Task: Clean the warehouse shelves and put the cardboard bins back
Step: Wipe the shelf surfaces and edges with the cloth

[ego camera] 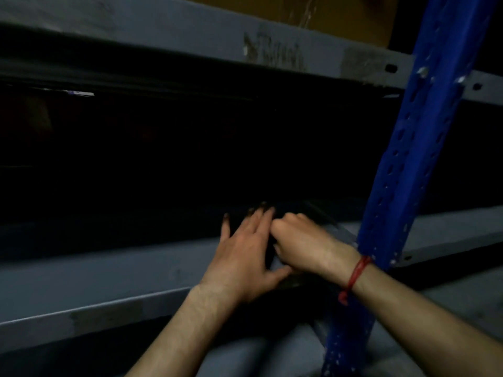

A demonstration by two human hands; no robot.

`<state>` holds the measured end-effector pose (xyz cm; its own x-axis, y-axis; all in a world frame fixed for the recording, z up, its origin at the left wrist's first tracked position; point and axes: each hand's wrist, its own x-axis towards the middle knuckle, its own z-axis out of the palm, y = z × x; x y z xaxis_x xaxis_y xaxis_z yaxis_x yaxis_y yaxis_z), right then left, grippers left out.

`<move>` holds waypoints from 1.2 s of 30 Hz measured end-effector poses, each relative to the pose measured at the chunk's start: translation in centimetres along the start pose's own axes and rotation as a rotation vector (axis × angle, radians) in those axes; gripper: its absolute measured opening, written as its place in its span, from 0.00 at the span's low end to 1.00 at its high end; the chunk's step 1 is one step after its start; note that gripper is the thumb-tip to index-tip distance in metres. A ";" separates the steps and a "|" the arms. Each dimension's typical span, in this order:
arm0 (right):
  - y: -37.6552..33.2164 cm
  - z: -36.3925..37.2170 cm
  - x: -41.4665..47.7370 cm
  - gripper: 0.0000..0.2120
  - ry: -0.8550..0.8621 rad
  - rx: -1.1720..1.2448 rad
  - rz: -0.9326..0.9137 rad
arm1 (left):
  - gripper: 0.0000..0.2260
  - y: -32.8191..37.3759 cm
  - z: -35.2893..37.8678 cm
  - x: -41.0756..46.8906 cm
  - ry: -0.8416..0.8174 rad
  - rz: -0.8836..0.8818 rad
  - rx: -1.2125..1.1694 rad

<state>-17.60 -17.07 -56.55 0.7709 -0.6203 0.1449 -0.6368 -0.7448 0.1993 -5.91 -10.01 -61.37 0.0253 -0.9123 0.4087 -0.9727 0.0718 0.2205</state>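
On the shelf [114, 270], left hand [245, 257] spread flat, right hand [302, 240] fisted on something dark, probably soft cloth; bunch it firmly.

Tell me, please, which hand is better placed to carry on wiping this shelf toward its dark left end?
Probably the left hand: it lies flat and open on the shelf, fingers already darkened. The right hand is fisted beside the blue upright; what it grips is too dark to tell.

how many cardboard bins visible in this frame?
1: a cardboard bin on the upper shelf, top centre-right, cropped by the frame edge. The bay below is too dark to rule out more.
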 end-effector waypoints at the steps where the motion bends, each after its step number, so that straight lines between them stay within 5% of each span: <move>1: -1.4 -0.1 0.5 0.12 0.019 0.080 -0.035 | 0.49 -1.0 -0.5 -0.7 0.000 -0.028 -0.013; 4: -4.6 0.0 1.4 0.09 0.099 0.285 -0.203 | 0.55 -4.7 -2.4 -3.0 0.016 -0.092 -0.100; 7: -4.4 0.8 1.0 0.08 0.145 0.421 -0.339 | 0.49 -6.6 -3.3 -4.6 -0.010 -0.081 -0.122; 14: -3.8 1.4 -1.1 0.10 0.189 0.610 -0.279 | 0.42 -5.9 -3.3 -6.4 -0.030 0.011 -0.033; 20: -11.8 0.5 3.2 0.13 0.237 0.779 -0.271 | 0.47 -9.8 -8.3 -11.4 0.022 -0.260 0.033; 26: -23.9 -1.0 6.8 0.23 0.227 0.831 -0.287 | 0.35 -16.4 -13.6 -19.2 0.263 -0.560 -0.141; 30: -25.3 -0.3 6.1 0.14 0.287 0.747 -0.279 | 0.27 -17.8 -13.3 -19.9 0.342 -0.546 -0.207; 36: -25.1 0.2 6.1 0.22 0.245 0.908 -0.331 | 0.15 -17.9 -12.6 -19.6 0.422 -0.537 -0.244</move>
<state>3.09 -2.21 -60.89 0.8287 -0.3554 0.4323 -0.0808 -0.8403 -0.5361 13.91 11.64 -62.12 0.6195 -0.6177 0.4845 -0.7233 -0.2093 0.6581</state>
